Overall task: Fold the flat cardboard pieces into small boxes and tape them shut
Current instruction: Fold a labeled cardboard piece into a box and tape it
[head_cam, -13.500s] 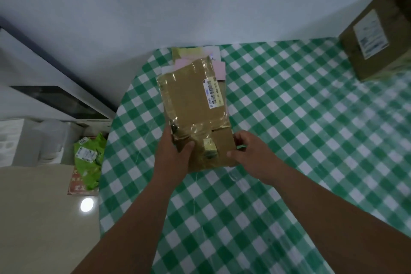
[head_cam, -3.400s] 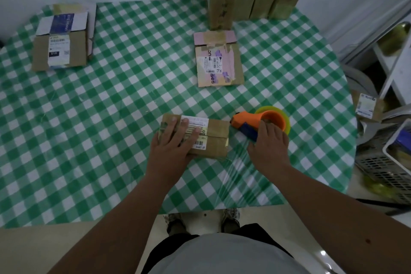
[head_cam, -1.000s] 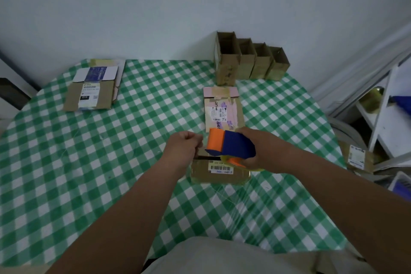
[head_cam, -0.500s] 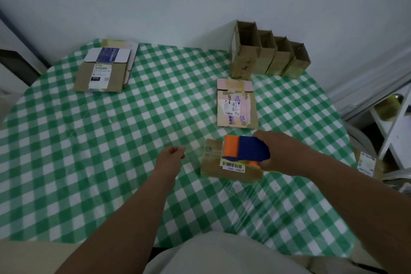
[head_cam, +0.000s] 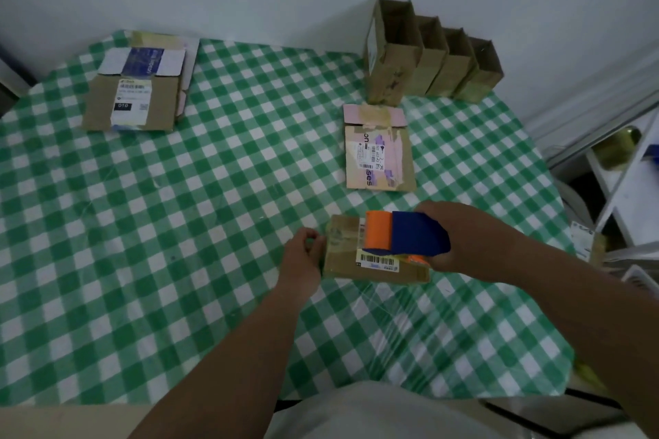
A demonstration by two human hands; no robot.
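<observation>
Flat stack (head_cam: 133, 96): far left of the table (head_cam: 178, 260), several unfolded cardboard pieces lying on one another, a white label on top. Judged still to be folded.
Left hand (head_cam: 303, 257): at the left end of the box, fingers curled with thumb and fingertips together as if pinching something there. Likely the tape's free end, but the tape is too clear to make out, so I cannot tell what, if anything, it holds.
Box (head_cam: 374, 253): near the front edge, right of centre, folded and lying on its broad side, barcode label up. It sits between the two hands, its left end touching the left fingers.
Dispenser (head_cam: 404, 237): orange and blue, just above the box's top face, over its middle and right part.
Flat piece (head_cam: 378, 153): pink-and-brown, lying flat just behind the box, not yet folded.
Right hand (head_cam: 460, 239): fingers wrapped round the dispenser from the right, gripping it firmly.
Open boxes (head_cam: 431, 57): four standing in a row at the back right against the wall, tops open.
Progress: one box is being taped now; the flat piece and the flat stack remain, so a good part seems left.
</observation>
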